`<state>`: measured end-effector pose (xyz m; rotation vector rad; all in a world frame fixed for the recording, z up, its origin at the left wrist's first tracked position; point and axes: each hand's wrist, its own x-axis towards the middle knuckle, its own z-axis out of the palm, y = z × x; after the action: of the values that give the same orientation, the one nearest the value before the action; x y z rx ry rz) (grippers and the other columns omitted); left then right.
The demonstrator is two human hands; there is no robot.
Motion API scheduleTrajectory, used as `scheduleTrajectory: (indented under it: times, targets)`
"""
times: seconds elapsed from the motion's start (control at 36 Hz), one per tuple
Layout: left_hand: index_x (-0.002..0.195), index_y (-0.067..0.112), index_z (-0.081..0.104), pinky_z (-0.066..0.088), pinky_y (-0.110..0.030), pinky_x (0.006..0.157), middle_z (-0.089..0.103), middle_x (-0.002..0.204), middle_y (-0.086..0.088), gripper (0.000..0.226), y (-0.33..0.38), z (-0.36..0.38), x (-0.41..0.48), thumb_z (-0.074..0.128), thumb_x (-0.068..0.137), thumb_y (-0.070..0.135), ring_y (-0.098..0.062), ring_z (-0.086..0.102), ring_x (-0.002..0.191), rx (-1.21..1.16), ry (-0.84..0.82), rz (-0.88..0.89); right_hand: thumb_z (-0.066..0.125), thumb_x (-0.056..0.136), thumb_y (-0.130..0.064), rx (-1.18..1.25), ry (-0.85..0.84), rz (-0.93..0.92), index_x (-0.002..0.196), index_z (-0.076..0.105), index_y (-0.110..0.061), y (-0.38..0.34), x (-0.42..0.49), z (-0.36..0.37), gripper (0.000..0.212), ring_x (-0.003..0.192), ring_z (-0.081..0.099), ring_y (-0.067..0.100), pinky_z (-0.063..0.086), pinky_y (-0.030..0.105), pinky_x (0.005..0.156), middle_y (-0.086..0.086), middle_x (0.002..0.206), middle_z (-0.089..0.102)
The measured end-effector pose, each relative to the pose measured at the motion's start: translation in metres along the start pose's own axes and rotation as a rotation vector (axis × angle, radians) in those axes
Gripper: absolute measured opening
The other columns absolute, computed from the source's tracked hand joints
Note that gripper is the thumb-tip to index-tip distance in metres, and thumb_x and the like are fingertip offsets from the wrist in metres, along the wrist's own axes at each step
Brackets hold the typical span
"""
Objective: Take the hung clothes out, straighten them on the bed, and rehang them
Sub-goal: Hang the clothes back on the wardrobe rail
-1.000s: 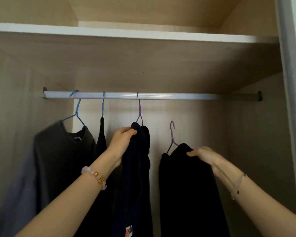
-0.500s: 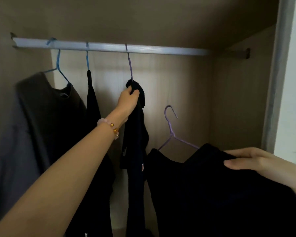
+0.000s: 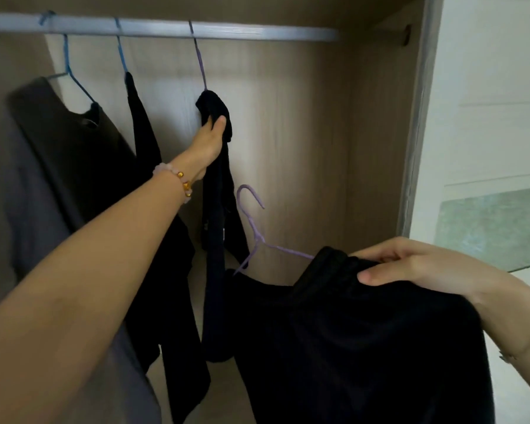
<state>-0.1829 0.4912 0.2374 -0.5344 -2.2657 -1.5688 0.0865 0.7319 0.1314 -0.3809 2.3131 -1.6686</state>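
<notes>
My right hand (image 3: 410, 267) grips a black garment (image 3: 364, 347) on a purple hanger (image 3: 254, 228); the hanger is off the rail and sits low at the front right of the wardrobe. My left hand (image 3: 210, 139) reaches up and grips the top of a dark navy garment (image 3: 218, 240) that hangs from another purple hanger (image 3: 199, 59) on the silver rail (image 3: 257, 33).
Two more garments hang on blue hangers at the left: a grey-brown top (image 3: 58, 179) and a thin black piece (image 3: 147, 154). The wardrobe's right side panel (image 3: 380, 148) and door frame (image 3: 419, 117) bound the space. A pale wall lies beyond on the right.
My right hand has carried the black garment with its hanger down off the rail and toward me. The left hand stays on the navy garment's top. The view has tilted downward.
</notes>
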Motion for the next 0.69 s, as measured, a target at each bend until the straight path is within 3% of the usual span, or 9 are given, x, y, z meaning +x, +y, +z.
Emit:
scheduleTrajectory:
  times: [0.28, 0.36, 0.44, 0.47, 0.56, 0.64, 0.69]
  targets:
    - [0.145, 0.016, 0.032, 0.035, -0.038, 0.111, 0.044, 0.143, -0.009, 0.049, 0.032, 0.001, -0.046, 0.041, 0.098, 0.026, -0.023, 0.045, 0.128, 0.028, 0.006, 0.049, 0.06, 0.086, -0.011, -0.081, -0.224, 0.0, 0.119, 0.068, -0.004, 0.0, -0.017, 0.004, 0.035, 0.108, 0.064, 0.039, 0.046, 0.046, 0.102, 0.026, 0.118, 0.067]
    - [0.142, 0.014, 0.037, 0.037, -0.034, 0.109, 0.048, 0.14, -0.008, 0.047, 0.045, -0.002, -0.058, 0.046, 0.096, 0.02, -0.021, 0.048, 0.126, 0.042, -0.024, 0.063, 0.06, 0.086, -0.011, -0.071, -0.287, -0.007, 0.119, 0.068, -0.004, -0.002, -0.014, 0.006, 0.035, 0.105, 0.066, 0.036, 0.048, 0.042, 0.099, 0.026, 0.117, 0.067]
    - [0.141, 0.02, 0.04, 0.05, -0.027, 0.086, 0.055, 0.13, -0.002, 0.045, 0.055, -0.011, -0.073, 0.047, 0.096, 0.022, -0.017, 0.055, 0.114, 0.068, -0.114, 0.009, 0.059, 0.085, -0.01, -0.042, -0.327, -0.015, 0.12, 0.067, -0.002, -0.004, -0.005, 0.011, 0.037, 0.099, 0.068, 0.031, 0.052, 0.036, 0.093, 0.024, 0.114, 0.069]
    - [0.141, 0.021, 0.039, 0.051, -0.028, 0.083, 0.056, 0.128, 0.0, 0.045, 0.057, -0.015, -0.079, 0.046, 0.097, 0.024, -0.016, 0.056, 0.112, 0.077, -0.157, -0.016, 0.06, 0.084, -0.01, -0.042, -0.329, -0.018, 0.12, 0.067, -0.002, -0.006, -0.001, 0.013, 0.038, 0.098, 0.069, 0.029, 0.053, 0.035, 0.091, 0.022, 0.113, 0.07]
    - [0.141, 0.021, 0.038, 0.049, -0.041, 0.096, 0.053, 0.135, -0.001, 0.046, 0.056, -0.036, -0.091, 0.045, 0.097, 0.027, -0.02, 0.056, 0.117, 0.127, -0.195, -0.051, 0.061, 0.081, -0.014, -0.043, -0.277, -0.015, 0.12, 0.068, -0.005, -0.011, 0.015, 0.015, 0.041, 0.104, 0.068, 0.033, 0.051, 0.041, 0.099, 0.02, 0.116, 0.07]
    - [0.139, 0.018, 0.042, 0.05, -0.039, 0.095, 0.053, 0.134, -0.002, 0.042, 0.05, -0.064, -0.101, 0.044, 0.097, 0.026, -0.019, 0.058, 0.114, 0.18, -0.096, -0.052, 0.066, 0.077, -0.02, -0.032, -0.215, -0.036, 0.118, 0.07, -0.008, -0.021, 0.029, 0.018, 0.042, 0.111, 0.065, 0.035, 0.046, 0.044, 0.106, 0.019, 0.117, 0.07]
    - [0.134, 0.016, 0.047, 0.051, -0.037, 0.092, 0.057, 0.129, -0.002, 0.038, 0.046, -0.084, -0.106, 0.044, 0.097, 0.024, -0.018, 0.06, 0.108, 0.227, -0.015, -0.033, 0.081, 0.064, -0.031, -0.041, -0.176, -0.06, 0.115, 0.072, -0.007, -0.028, 0.039, 0.019, 0.057, 0.11, 0.066, 0.036, 0.045, 0.046, 0.107, 0.019, 0.115, 0.07]
